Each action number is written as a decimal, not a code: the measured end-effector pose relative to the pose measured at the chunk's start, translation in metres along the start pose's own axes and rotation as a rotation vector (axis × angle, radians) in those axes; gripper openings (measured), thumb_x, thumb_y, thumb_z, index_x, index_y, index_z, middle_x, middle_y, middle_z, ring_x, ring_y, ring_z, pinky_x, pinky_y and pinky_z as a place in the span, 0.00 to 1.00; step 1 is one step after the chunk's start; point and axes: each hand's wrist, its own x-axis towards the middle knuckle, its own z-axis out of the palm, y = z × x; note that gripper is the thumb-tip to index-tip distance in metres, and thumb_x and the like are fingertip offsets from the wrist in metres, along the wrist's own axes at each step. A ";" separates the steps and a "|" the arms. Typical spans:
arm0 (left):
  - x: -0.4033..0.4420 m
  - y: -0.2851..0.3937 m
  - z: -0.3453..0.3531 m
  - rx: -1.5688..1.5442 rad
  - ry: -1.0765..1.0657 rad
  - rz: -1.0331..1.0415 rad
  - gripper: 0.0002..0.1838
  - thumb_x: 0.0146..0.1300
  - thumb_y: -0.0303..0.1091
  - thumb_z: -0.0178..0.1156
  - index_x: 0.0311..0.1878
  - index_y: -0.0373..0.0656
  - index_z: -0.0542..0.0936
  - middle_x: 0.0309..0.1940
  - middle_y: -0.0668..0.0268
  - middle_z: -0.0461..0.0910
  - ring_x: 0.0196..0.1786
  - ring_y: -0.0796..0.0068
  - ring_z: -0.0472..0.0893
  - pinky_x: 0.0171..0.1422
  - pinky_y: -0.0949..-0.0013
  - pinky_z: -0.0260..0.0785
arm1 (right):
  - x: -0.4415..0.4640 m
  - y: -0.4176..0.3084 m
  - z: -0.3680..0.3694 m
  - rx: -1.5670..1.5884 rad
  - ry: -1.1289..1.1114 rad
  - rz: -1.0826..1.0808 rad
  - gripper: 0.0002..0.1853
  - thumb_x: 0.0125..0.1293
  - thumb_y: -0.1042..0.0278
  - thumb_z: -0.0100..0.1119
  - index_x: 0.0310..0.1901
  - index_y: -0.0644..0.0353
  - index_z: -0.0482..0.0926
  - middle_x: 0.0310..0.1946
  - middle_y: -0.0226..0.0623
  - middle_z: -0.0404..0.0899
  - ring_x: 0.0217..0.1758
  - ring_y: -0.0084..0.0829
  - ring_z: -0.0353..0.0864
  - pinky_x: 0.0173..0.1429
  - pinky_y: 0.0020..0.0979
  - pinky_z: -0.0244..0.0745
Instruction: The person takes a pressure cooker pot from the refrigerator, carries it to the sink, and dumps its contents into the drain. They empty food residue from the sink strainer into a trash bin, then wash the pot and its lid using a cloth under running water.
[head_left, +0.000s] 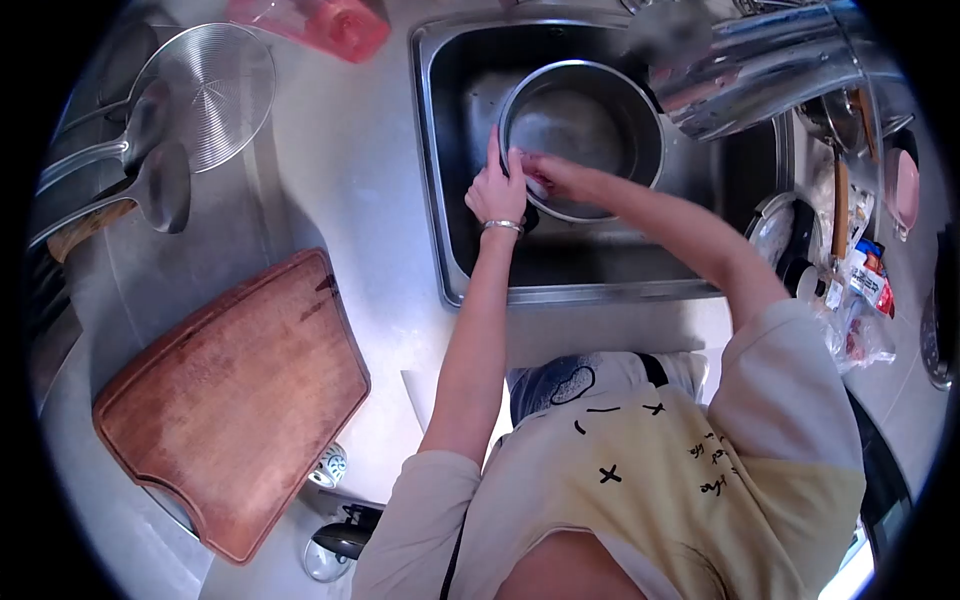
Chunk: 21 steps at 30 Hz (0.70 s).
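Observation:
A round metal pot (pixel 640 105) sits tilted toward me in the dark sink (pixel 580 275). My left hand (pixel 497 190) grips the pot's near left rim, with one finger stretched along its outside and a bracelet at the wrist. Just inside that same rim is my right hand (pixel 553 176), its fingers closed at the wall; what they hold, if anything, is too small to make out. A dark handle shows partly beneath my left hand.
A wooden cutting board (pixel 240 400) lies on the left, below a round strainer (pixel 215 95) and a ladle (pixel 165 190). A red container (pixel 340 28) stands at the top. Clear plastic (pixel 760 75) overhangs the sink's right side, near a lid (pixel 775 232) and packets (pixel 872 275).

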 end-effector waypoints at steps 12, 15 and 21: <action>-0.001 0.000 0.001 -0.038 0.005 -0.011 0.23 0.62 0.51 0.44 0.61 0.64 0.64 0.22 0.52 0.78 0.27 0.49 0.78 0.31 0.52 0.69 | 0.026 0.057 -0.083 -1.360 -0.071 0.218 0.27 0.50 0.40 0.55 0.48 0.48 0.77 0.56 0.37 0.68 0.64 0.42 0.57 0.63 0.41 0.54; 0.000 -0.002 0.004 -0.045 0.031 -0.017 0.22 0.62 0.51 0.44 0.59 0.62 0.67 0.21 0.52 0.78 0.27 0.49 0.78 0.31 0.52 0.69 | 0.004 0.026 -0.066 -1.618 -0.153 0.000 0.27 0.48 0.38 0.55 0.46 0.46 0.79 0.52 0.37 0.71 0.64 0.40 0.57 0.62 0.39 0.55; -0.004 -0.001 0.003 -0.055 0.042 -0.037 0.21 0.61 0.51 0.46 0.56 0.58 0.71 0.20 0.52 0.77 0.27 0.49 0.78 0.31 0.52 0.68 | -0.002 0.029 -0.067 -1.619 -0.118 -0.106 0.23 0.49 0.41 0.55 0.41 0.47 0.80 0.40 0.34 0.78 0.49 0.39 0.74 0.50 0.40 0.66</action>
